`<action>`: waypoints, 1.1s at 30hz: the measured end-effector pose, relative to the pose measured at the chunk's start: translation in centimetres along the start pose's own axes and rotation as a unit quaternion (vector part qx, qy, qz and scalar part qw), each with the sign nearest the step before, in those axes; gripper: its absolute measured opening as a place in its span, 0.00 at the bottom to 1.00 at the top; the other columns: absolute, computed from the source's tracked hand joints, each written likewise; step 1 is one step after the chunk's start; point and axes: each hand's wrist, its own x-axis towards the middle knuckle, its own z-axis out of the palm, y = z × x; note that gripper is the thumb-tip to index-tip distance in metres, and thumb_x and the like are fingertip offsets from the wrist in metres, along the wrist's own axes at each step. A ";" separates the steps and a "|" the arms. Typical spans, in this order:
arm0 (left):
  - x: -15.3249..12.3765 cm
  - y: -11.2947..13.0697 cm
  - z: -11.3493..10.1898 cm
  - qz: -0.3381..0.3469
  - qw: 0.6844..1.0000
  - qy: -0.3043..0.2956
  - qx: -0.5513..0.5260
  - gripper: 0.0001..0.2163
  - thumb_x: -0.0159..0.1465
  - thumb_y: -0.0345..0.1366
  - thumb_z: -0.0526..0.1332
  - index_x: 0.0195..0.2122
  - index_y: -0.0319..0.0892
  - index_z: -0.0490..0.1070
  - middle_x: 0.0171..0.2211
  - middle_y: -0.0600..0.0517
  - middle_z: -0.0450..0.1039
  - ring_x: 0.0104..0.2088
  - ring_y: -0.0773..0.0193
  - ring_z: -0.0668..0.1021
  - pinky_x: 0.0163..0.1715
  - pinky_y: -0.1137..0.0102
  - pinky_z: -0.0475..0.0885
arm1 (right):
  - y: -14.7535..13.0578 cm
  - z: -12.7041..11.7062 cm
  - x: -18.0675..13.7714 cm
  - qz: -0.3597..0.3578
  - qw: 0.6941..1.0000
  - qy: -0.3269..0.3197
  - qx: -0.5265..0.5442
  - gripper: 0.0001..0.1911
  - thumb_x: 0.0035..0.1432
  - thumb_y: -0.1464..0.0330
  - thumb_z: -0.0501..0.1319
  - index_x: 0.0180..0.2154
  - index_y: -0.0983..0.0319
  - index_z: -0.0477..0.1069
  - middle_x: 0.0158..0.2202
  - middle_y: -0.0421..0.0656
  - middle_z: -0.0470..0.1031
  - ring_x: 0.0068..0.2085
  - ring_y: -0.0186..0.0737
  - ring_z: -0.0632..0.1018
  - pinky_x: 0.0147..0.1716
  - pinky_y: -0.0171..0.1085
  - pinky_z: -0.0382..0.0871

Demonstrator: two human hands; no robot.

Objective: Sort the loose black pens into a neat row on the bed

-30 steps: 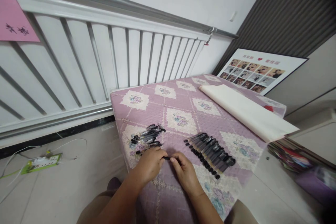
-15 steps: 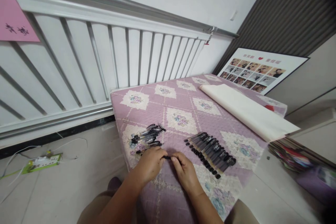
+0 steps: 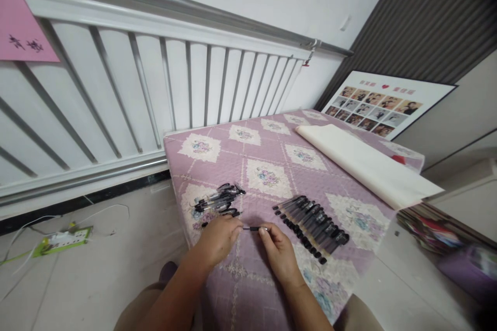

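Note:
My left hand (image 3: 218,240) and my right hand (image 3: 278,252) both pinch one black pen (image 3: 252,228) between them, low over the purple quilted cloth (image 3: 267,158). Its thin tip end shows between my fingers. A loose heap of black pens (image 3: 218,200) lies just beyond my left hand. To the right of my right hand, a tidy row of black pens (image 3: 312,226) lies side by side.
A long roll of cream paper (image 3: 367,164) lies across the far right of the cloth. A framed photo collage (image 3: 382,105) leans on the wall behind it. White railings (image 3: 155,88) stand at the back; a power strip (image 3: 62,240) lies on the floor, left.
My hands have drawn slightly apart, so more of the pen shows between them, including a thin light section. The pen piles have not moved.

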 end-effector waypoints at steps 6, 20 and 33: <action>0.0 -0.1 0.3 -0.005 1.000 0.019 -0.011 0.09 0.64 0.32 0.52 0.38 0.45 0.72 0.36 0.51 0.73 0.40 0.62 0.73 0.42 0.70 0.65 | 0.2 0.0 0.0 -0.003 1.000 0.010 0.021 0.14 0.57 0.57 0.57 0.35 0.61 0.70 0.31 0.42 0.74 0.34 0.40 0.74 0.36 0.35 0.69; -0.2 0.2 -0.2 -0.030 0.998 0.037 -0.041 0.05 0.60 0.29 0.56 0.34 0.43 0.70 0.35 0.53 0.71 0.39 0.63 0.72 0.39 0.71 0.64 | 0.0 0.1 0.1 -0.004 1.000 0.016 0.011 0.15 0.58 0.57 0.55 0.37 0.61 0.70 0.34 0.44 0.75 0.37 0.42 0.75 0.37 0.36 0.68; -0.1 -0.1 0.0 -0.039 0.997 0.050 -0.052 0.05 0.58 0.28 0.57 0.33 0.44 0.70 0.35 0.53 0.70 0.38 0.63 0.72 0.38 0.71 0.63 | 0.2 0.1 0.1 -0.022 1.000 0.011 0.007 0.12 0.57 0.59 0.56 0.36 0.61 0.70 0.33 0.42 0.74 0.35 0.41 0.73 0.36 0.35 0.67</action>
